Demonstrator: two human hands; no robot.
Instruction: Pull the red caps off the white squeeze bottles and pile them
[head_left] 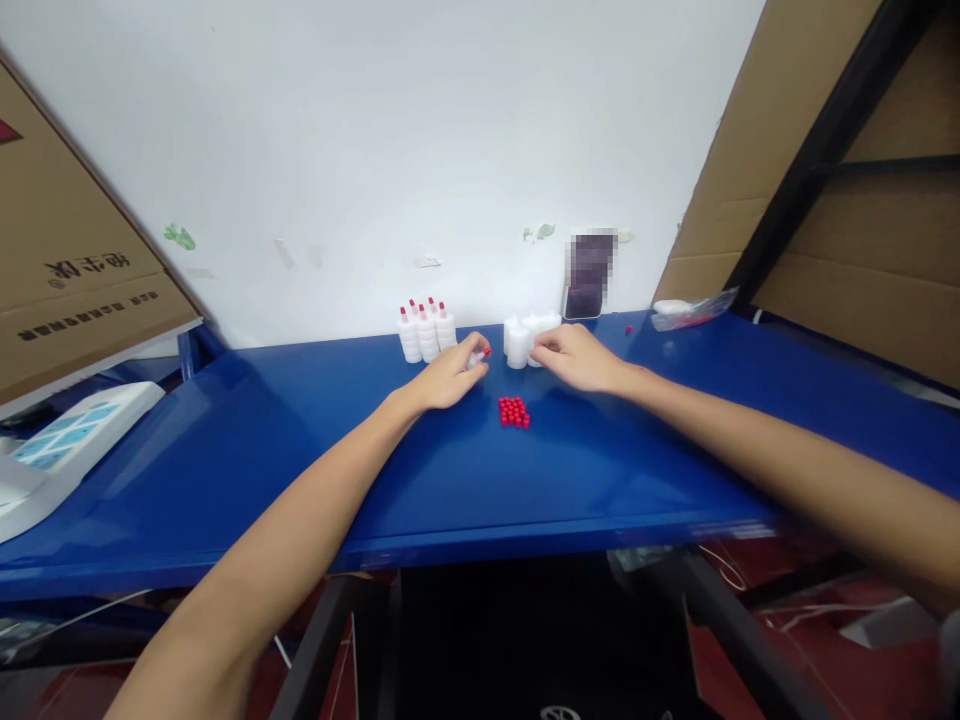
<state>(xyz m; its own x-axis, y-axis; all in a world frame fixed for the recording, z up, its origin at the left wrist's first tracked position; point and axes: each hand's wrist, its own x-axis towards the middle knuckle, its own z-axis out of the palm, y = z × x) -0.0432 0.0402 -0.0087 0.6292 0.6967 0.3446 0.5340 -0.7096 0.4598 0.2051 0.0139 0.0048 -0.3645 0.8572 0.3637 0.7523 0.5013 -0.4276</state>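
My left hand [450,376] is closed around a small white bottle with a red cap [480,356], held just above the blue table [300,460]. My right hand [574,355] reaches to a group of uncapped white bottles [520,340] at the back of the table, its fingers curled on one of them. A cluster of several loose red caps [514,411] lies on the table between and in front of the hands. Several capped white bottles [425,330] stand together by the wall, left of my left hand.
A phone [587,285] leans on the white wall behind the bottles. A clear plastic bag [690,310] lies at the back right, with one stray red cap [628,330] near it. Cardboard boxes [75,270] stand left and right. A white device [52,450] sits at the far left.
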